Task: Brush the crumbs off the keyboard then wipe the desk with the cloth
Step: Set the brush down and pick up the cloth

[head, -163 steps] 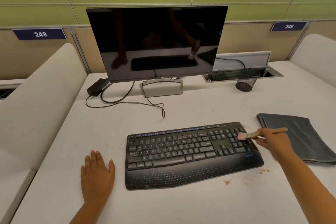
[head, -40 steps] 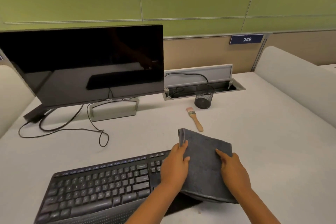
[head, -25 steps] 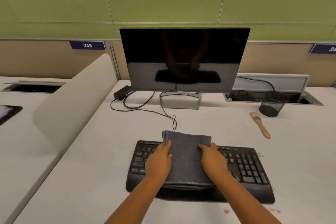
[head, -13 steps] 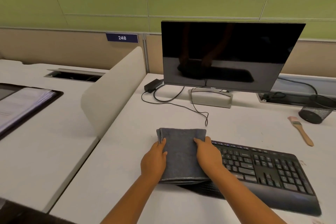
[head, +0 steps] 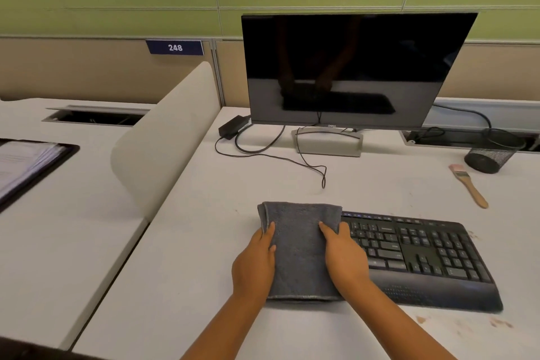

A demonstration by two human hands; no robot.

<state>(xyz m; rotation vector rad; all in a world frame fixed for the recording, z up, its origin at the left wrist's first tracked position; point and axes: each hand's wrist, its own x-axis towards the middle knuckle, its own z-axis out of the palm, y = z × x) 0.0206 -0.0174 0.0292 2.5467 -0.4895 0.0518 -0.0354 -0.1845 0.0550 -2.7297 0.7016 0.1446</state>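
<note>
- The cloth (head: 301, 248) is grey, plush and folded into a thick rectangle; it lies over the left end of the keyboard (head: 415, 257) and onto the table (head: 181, 242).
- The left hand (head: 257, 260) holds the cloth's left edge, thumb on top; the right hand (head: 344, 257) lies on its right side. How far either grip curls under the fold cannot be told.
- The brush (head: 467, 184) lies well apart at the right, near a mesh cup (head: 491, 155).
- Brown crumbs (head: 496, 322) dot the white table near the keyboard's front right corner.
- Behind stand a dark monitor (head: 350, 67), loose cables (head: 277, 155) and a green wall; a curved divider (head: 163, 137) bounds the table's left edge, with bare table between it and the cloth.
</note>
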